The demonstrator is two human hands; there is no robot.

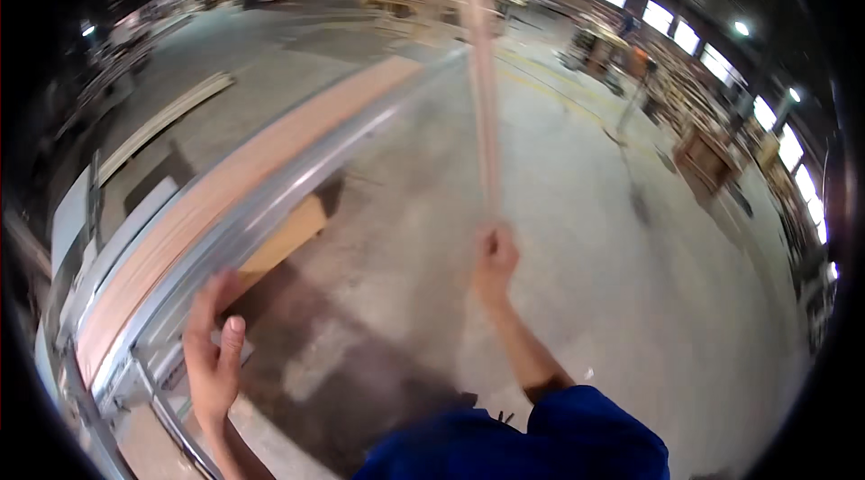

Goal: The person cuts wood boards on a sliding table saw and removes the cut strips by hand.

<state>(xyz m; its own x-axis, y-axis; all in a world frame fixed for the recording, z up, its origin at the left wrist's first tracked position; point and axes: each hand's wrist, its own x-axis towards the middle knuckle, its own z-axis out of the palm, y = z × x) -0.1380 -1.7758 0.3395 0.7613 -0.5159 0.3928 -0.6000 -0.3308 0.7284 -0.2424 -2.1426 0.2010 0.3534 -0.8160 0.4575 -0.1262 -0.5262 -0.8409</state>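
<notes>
My right hand (496, 262) is closed round the near end of a long, thin wooden strip (482, 93). The strip rises from the fist and runs away from me past the top of the view. To the left, my left hand (214, 345) is held up with thumb and fingers apart and nothing in it; its fingertips are blurred. It is nearest the metal edge of a long machine bed (297, 176). Along that bed lies a long reddish-brown wooden board (243, 178).
A yellowish panel (286, 241) shows beneath the bed's near side. Pale planks (167, 124) lie beyond it at left. A wooden crate (705, 160) and stacked timber (694, 102) line the right side. Concrete floor (613, 300) stretches between, with yellow lines farther off.
</notes>
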